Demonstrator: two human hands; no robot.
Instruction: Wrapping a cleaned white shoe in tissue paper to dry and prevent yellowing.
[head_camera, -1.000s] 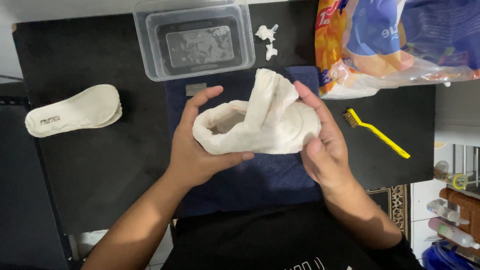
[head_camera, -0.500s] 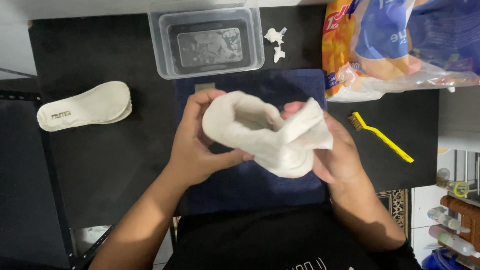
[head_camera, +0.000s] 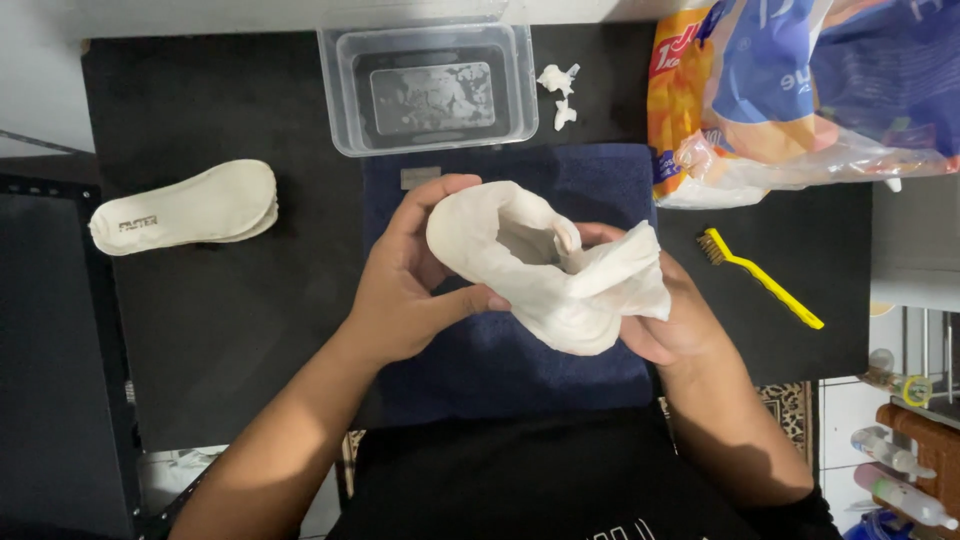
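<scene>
While insoles lie aside, white shoe gripped by left hand and right hand fingers; brush untouched, cleaning seemingly unfinished.

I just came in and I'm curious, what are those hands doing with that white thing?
A person holds a white shoe in both hands above a dark blue towel on a black table. The left hand grips the shoe's side, and the right hand cups it from below. White insoles lie off to one side, a yellow brush to the other. A clear plastic tub sits at the far edge.
</scene>
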